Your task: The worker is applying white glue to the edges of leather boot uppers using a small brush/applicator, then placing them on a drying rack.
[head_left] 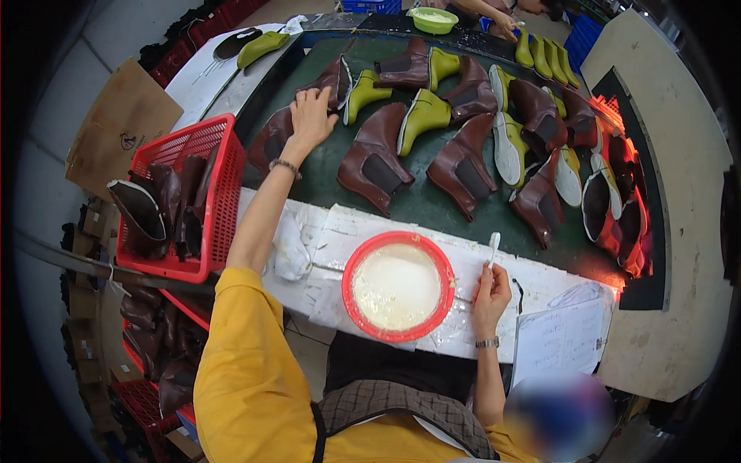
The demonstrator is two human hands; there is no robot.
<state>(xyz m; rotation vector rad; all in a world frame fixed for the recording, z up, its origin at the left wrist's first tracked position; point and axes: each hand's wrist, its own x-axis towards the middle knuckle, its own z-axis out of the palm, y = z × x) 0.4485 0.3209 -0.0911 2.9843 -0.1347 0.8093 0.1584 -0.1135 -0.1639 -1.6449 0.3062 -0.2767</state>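
My left hand reaches to the far left of the green work surface, fingers spread over the near edge of a brown boot upper. Whether the fingertips press on it is hard to tell. Another brown upper lies beside that wrist. My right hand is closed around the handle of a small white brush, bristle end up, right of the bowl. This red bowl contains a creamy white liquid. Brown uppers and yellow-green shoe lasts lie across the green surface.
A red basket of brown uppers stands at the left. Written sheets lie at the right front. Red-glowing heat falls on uppers at the right end. Across the table, a person's hand is near a row of lasts.
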